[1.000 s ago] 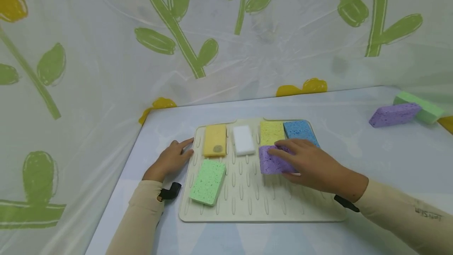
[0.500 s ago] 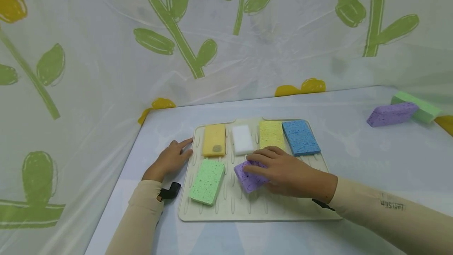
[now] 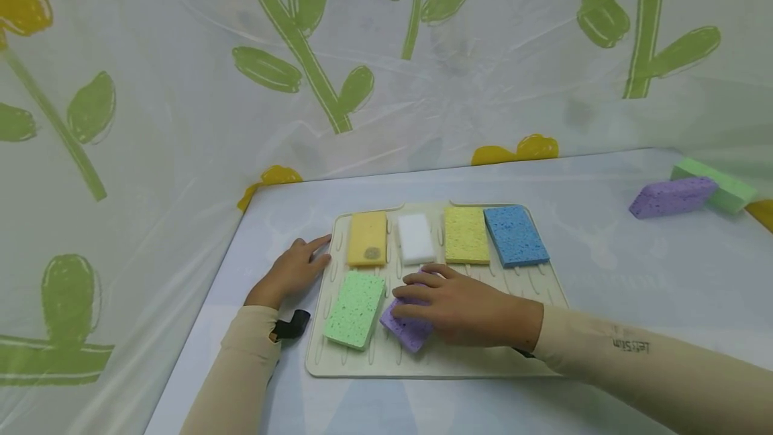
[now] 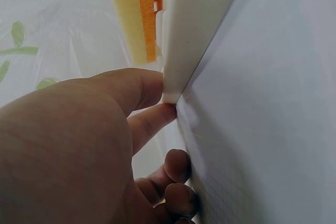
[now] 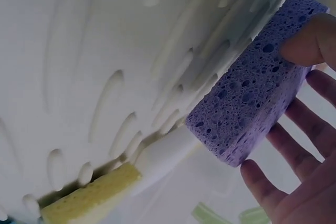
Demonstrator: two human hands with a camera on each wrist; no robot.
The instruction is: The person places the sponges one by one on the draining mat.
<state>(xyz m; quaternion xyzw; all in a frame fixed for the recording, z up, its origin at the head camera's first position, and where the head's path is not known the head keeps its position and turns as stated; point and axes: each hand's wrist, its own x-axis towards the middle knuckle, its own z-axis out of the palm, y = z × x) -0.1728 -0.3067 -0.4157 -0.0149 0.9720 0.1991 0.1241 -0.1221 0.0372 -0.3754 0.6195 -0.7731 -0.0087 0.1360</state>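
Note:
My right hand [image 3: 468, 307] grips a purple sponge [image 3: 407, 327] over the pale ribbed mat [image 3: 459, 361], just right of the green sponge [image 3: 355, 309]. In the right wrist view the thumb presses one face of the purple sponge [image 5: 252, 87] while the fingers lie along another side. The fingers partly cover it in the head view. My left hand [image 3: 292, 272] rests at the mat's left edge, its fingertips against the side wall of the mat [image 4: 191, 30] in the left wrist view, holding nothing. Behind stand an orange-yellow sponge [image 3: 367, 237] and a white sponge [image 3: 415, 239].
Farther right on the mat lie a yellow sponge [image 3: 466, 235] and a blue sponge [image 3: 516, 235]. At the table's far right, another purple sponge [image 3: 673, 196] leans by a light green block [image 3: 715, 183]. A plant-patterned sheet [image 3: 459, 86] hangs behind.
My right hand has carried the purple sponge left and nearer me, from in front of the yellow sponge to beside the green one, turning it. The left hand stays put.

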